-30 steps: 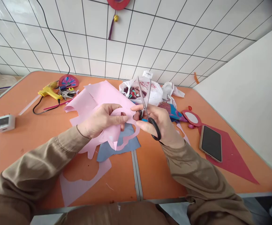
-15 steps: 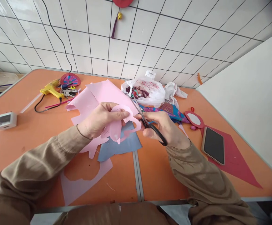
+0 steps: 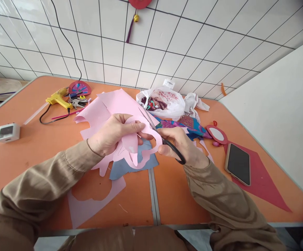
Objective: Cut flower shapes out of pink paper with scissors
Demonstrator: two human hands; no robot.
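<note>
My left hand [image 3: 115, 134] pinches a pink paper cutout [image 3: 129, 143] between thumb and fingers, its curved strip looping out to the right. In my right hand [image 3: 179, 144] is a pair of scissors [image 3: 175, 150] with black handles; the blades point up and left along the upper edge of the cutout. Whether the blades are parted cannot be made out well. Below the cutout lies a blue-grey piece [image 3: 126, 169]. Behind my left hand, larger sheets of pink paper [image 3: 121, 101] rest on the table, and a pale pink offcut [image 3: 88, 212] lies nearer me.
A yellow glue gun [image 3: 59, 98], keys [image 3: 78, 102] and a white cube-shaped device [image 3: 8, 132] are on the left. At the back stands a white plastic bag [image 3: 173, 103] beside patterned fabric [image 3: 193, 127]. A phone [image 3: 237, 164] lies on red paper [image 3: 266, 184] at right.
The cutout's looped strip has swung slightly right and opened out. The scissors have shifted along its upper edge, with the blades looking closer together.
</note>
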